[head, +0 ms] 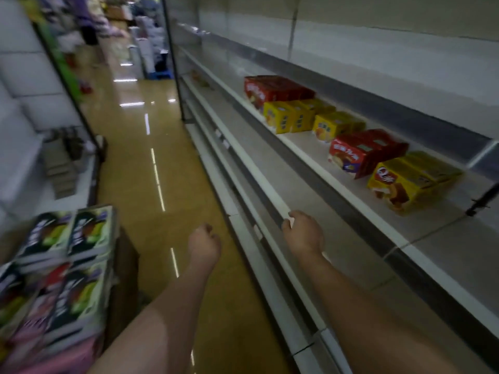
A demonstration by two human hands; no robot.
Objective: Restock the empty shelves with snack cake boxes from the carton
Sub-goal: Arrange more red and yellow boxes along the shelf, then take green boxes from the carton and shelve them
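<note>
Head view: 2 red boxes (275, 90), 3 yellow boxes (294, 114), 2 empty hands (204, 242).

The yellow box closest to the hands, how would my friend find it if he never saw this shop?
Look along the long white shelf on the right with a row of red and yellow boxes. Go to the end of the row nearest the person's right hand. The last box there, the yellow box, has a red logo and a brown cake picture; its neighbour is red.
</note>
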